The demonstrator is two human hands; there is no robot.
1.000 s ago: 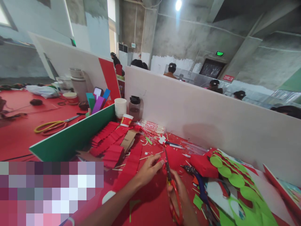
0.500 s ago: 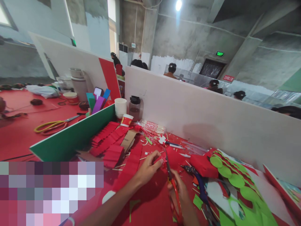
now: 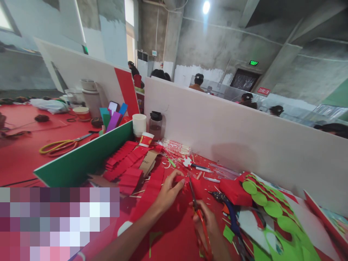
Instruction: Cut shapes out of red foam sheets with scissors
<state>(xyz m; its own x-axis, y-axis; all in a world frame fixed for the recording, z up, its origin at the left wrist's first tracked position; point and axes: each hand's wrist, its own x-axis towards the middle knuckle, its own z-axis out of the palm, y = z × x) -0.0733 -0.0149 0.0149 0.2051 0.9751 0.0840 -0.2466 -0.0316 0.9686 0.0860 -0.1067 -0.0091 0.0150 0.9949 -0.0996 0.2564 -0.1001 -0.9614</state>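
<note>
head view: the left hand (image 3: 170, 189) seems to pinch a small red paper-like piece (image 3: 186, 182), blurred, just left of the long-bladed metal scissors with orange-red handles (image 3: 196, 208), gripped in the right hand (image 3: 211, 222). this looks like trimming; the next snip calls for a steady pinch, clear of the scissors.

The head camera looks forward and down, close over a red table (image 3: 174, 233), facing a white partition (image 3: 231, 134).

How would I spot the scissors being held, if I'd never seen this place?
Find the long white partition, then the red tabletop in front. The orange-handled scissors are in the right hand; the other scissors lie loose beyond the green divider.
</note>
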